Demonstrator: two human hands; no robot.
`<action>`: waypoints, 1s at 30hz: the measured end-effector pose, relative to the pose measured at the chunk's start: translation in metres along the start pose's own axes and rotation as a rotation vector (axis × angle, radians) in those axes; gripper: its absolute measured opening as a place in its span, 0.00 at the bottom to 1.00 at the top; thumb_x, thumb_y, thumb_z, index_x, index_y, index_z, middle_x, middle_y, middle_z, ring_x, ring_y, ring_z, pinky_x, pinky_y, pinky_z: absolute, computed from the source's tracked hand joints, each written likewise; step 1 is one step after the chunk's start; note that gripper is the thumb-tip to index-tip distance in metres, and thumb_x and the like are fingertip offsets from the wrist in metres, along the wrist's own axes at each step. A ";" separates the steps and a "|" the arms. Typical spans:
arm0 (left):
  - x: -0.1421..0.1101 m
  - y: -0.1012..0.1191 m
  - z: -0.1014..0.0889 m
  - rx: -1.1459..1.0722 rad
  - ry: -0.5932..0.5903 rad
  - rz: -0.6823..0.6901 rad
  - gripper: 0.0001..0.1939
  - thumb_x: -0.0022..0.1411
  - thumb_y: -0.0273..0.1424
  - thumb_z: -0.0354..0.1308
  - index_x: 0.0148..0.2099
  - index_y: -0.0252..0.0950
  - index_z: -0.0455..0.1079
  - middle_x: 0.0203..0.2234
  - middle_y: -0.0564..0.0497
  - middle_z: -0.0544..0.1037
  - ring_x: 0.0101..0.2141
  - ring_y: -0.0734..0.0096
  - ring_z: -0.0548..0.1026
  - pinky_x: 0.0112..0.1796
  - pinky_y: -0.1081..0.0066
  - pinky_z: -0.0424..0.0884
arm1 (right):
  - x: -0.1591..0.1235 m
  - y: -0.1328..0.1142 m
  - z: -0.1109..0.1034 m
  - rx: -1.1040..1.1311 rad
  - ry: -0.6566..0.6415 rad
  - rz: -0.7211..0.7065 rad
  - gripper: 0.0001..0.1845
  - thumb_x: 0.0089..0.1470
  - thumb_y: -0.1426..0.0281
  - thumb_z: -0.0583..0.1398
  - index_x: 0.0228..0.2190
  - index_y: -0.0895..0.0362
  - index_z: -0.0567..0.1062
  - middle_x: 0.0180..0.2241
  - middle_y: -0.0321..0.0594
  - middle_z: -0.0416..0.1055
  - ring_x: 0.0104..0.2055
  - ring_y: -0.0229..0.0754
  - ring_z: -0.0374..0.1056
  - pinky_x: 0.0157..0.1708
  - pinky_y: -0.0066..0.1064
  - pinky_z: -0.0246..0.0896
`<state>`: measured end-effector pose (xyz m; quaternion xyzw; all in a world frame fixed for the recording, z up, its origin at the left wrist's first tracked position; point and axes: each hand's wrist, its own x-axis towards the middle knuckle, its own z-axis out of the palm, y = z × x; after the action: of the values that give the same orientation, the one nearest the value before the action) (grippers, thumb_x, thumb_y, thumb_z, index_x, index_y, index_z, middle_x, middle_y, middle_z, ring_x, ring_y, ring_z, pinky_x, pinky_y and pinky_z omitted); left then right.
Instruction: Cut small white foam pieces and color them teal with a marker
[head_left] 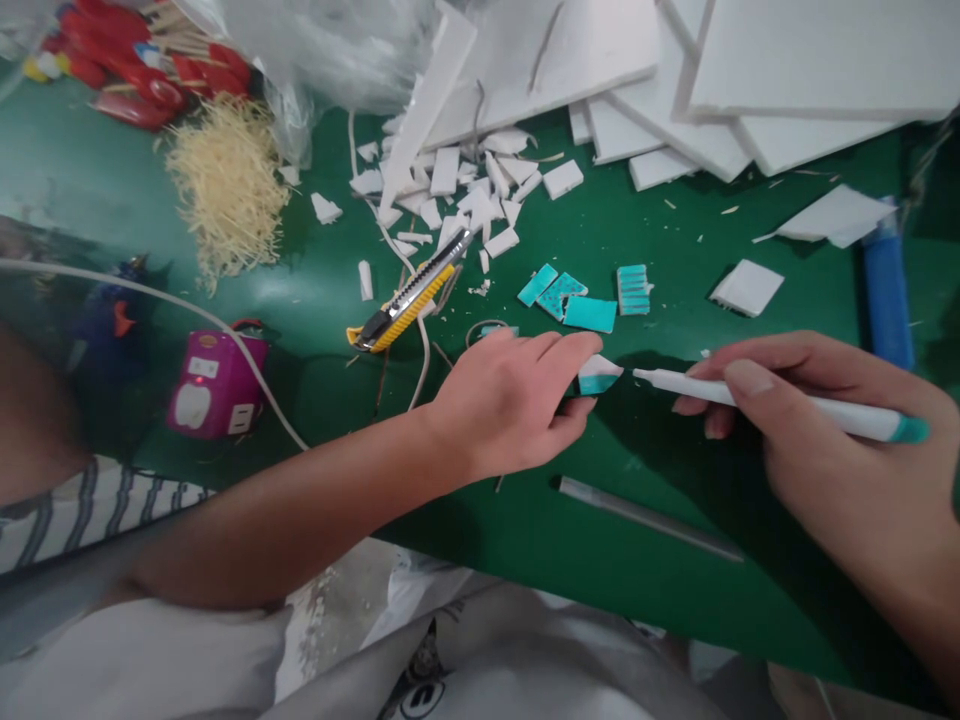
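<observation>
My left hand (pixel 517 400) pinches a small foam piece (pixel 601 374), part white and part teal, between thumb and fingers. From the other side my right hand (pixel 810 430) grips a white marker (pixel 840 415) with a teal end. Its dark tip lies right at the foam piece; I cannot tell whether they touch. Just beyond my left hand lie several teal-coloured pieces, among them a plain one (pixel 590 314), a spotted one (pixel 561 296) and a striped one (pixel 634 289). A thin grey metal strip (pixel 651 518) rests in front of my hands.
A yellow utility knife (pixel 411 295) lies left of the teal pieces. Behind it are white foam scraps (pixel 480 200) and stacked white foam boards (pixel 825 60). A magenta power adapter (pixel 217 385) and a white cable (pixel 161 300) sit at left, near pale shredded fibre (pixel 227 185).
</observation>
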<state>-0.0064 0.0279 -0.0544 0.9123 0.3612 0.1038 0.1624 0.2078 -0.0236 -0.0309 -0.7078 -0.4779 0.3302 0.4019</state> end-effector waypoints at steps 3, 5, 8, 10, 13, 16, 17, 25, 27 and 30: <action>0.002 -0.001 0.001 -0.013 -0.004 0.009 0.13 0.67 0.34 0.54 0.51 0.34 0.69 0.27 0.54 0.77 0.29 0.68 0.76 0.33 0.67 0.63 | 0.001 0.002 0.000 -0.015 -0.008 -0.010 0.05 0.49 0.66 0.65 0.23 0.50 0.80 0.22 0.36 0.76 0.20 0.34 0.67 0.19 0.27 0.66; 0.003 0.000 0.001 -0.010 -0.005 0.011 0.12 0.67 0.34 0.54 0.49 0.35 0.69 0.27 0.54 0.77 0.28 0.68 0.75 0.33 0.68 0.62 | 0.002 0.003 0.000 -0.027 -0.032 -0.027 0.05 0.50 0.65 0.66 0.24 0.50 0.81 0.23 0.36 0.77 0.21 0.34 0.67 0.20 0.27 0.65; 0.004 0.000 0.001 0.000 -0.012 0.006 0.11 0.67 0.33 0.53 0.49 0.35 0.69 0.26 0.55 0.76 0.28 0.68 0.75 0.33 0.67 0.62 | 0.001 0.005 0.000 -0.052 -0.050 -0.043 0.06 0.51 0.63 0.66 0.25 0.51 0.81 0.24 0.36 0.78 0.20 0.34 0.66 0.20 0.26 0.64; 0.005 0.001 0.001 0.000 -0.016 0.004 0.11 0.66 0.32 0.53 0.49 0.35 0.69 0.26 0.55 0.76 0.28 0.68 0.75 0.32 0.67 0.61 | 0.001 0.006 0.000 -0.077 -0.042 -0.041 0.07 0.51 0.63 0.66 0.25 0.51 0.81 0.24 0.36 0.78 0.20 0.34 0.66 0.20 0.27 0.64; 0.005 0.002 0.001 -0.001 -0.017 0.002 0.11 0.66 0.32 0.53 0.49 0.35 0.69 0.26 0.55 0.76 0.29 0.68 0.75 0.32 0.67 0.61 | 0.001 0.007 0.000 -0.085 -0.038 -0.061 0.06 0.50 0.63 0.66 0.25 0.50 0.81 0.24 0.36 0.78 0.20 0.35 0.65 0.19 0.28 0.64; 0.005 0.002 0.002 0.005 -0.002 0.007 0.11 0.65 0.32 0.53 0.48 0.35 0.69 0.27 0.54 0.77 0.29 0.68 0.75 0.32 0.67 0.61 | 0.002 0.008 -0.001 -0.086 -0.055 -0.092 0.07 0.50 0.63 0.66 0.23 0.50 0.81 0.23 0.35 0.78 0.20 0.35 0.65 0.19 0.28 0.64; 0.005 0.001 0.002 0.008 0.004 0.010 0.11 0.65 0.31 0.53 0.49 0.35 0.69 0.27 0.55 0.77 0.29 0.68 0.75 0.32 0.67 0.61 | 0.002 0.008 -0.001 -0.096 -0.062 -0.095 0.08 0.50 0.63 0.66 0.22 0.50 0.80 0.22 0.35 0.77 0.20 0.35 0.65 0.20 0.28 0.65; 0.005 0.001 0.003 0.016 0.019 0.009 0.10 0.64 0.31 0.54 0.47 0.36 0.69 0.26 0.55 0.77 0.26 0.70 0.73 0.32 0.67 0.60 | 0.000 0.006 -0.001 -0.101 -0.041 -0.064 0.06 0.51 0.63 0.66 0.26 0.49 0.82 0.24 0.34 0.78 0.21 0.34 0.65 0.19 0.26 0.63; 0.006 0.002 0.003 0.015 0.008 0.003 0.11 0.65 0.31 0.53 0.48 0.36 0.68 0.26 0.55 0.77 0.27 0.70 0.74 0.32 0.67 0.61 | 0.000 0.007 -0.001 -0.107 -0.059 -0.082 0.07 0.51 0.64 0.65 0.23 0.49 0.81 0.22 0.34 0.77 0.20 0.34 0.65 0.21 0.27 0.63; 0.005 0.002 0.004 0.010 0.006 0.003 0.11 0.64 0.31 0.53 0.48 0.36 0.68 0.27 0.55 0.77 0.28 0.69 0.74 0.32 0.67 0.61 | 0.000 0.008 -0.001 -0.122 -0.046 -0.081 0.08 0.52 0.64 0.65 0.23 0.50 0.81 0.22 0.34 0.77 0.21 0.34 0.66 0.21 0.27 0.63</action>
<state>0.0000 0.0292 -0.0567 0.9134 0.3607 0.1047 0.1567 0.2120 -0.0254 -0.0373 -0.7033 -0.5347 0.3002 0.3597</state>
